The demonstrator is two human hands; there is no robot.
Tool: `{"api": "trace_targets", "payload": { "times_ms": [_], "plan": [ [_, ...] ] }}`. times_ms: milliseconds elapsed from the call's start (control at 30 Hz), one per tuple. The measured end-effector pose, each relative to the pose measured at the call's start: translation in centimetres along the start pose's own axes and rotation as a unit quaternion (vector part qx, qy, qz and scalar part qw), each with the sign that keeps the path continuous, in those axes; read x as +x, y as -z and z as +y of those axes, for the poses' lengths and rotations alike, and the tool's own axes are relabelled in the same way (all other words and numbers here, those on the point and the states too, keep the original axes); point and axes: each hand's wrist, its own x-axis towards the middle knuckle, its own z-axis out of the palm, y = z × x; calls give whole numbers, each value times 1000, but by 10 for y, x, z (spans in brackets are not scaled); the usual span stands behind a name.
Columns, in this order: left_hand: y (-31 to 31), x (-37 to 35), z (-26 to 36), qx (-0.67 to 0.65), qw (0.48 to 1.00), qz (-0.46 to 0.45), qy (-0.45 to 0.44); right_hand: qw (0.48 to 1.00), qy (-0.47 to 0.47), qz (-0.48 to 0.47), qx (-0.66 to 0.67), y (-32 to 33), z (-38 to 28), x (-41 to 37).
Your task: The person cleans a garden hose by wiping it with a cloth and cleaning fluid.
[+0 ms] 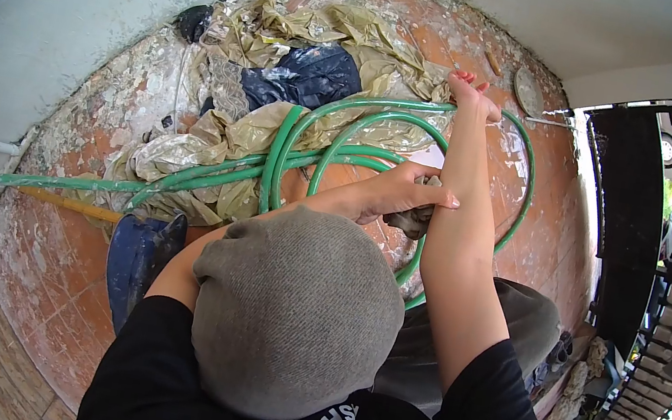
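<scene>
My left hand [400, 194] is wrapped around my right forearm [462, 221], with its thumb lying across the skin and its other fingers partly hidden behind the arm. My right arm reaches forward. At its end, my right hand [475, 98] is turned up with its fingers slightly curled and apart, and nothing shows in it. A green hose [371, 101] lies in loops on the floor, passing behind my right wrist and under both arms. Below my left hand sits a dark greyish thing [412, 220], mostly hidden, whose kind I cannot make out.
Crumpled tan sheeting [364, 34] and a dark blue cloth [304, 77] lie on the stained tile floor. A yellow stick [73, 204] and a blue shoe [136, 262] are at left. A round disc [529, 91] lies near the far wall; a black gate [633, 195] stands at right.
</scene>
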Motion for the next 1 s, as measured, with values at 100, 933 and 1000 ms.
{"api": "trace_targets", "payload": {
  "times_ms": [100, 933, 1000],
  "plan": [
    [4, 0, 1, 18, 1000, -4, 13, 1000, 7, -14, -22, 1, 1, -2],
    [18, 45, -37, 7, 974, 217, -60, 997, -36, -65, 36, 14, 10, -9],
    [35, 61, -51, -5, 965, 254, -59, 987, -102, -116, 40, 23, 24, -17]
  ]
}}
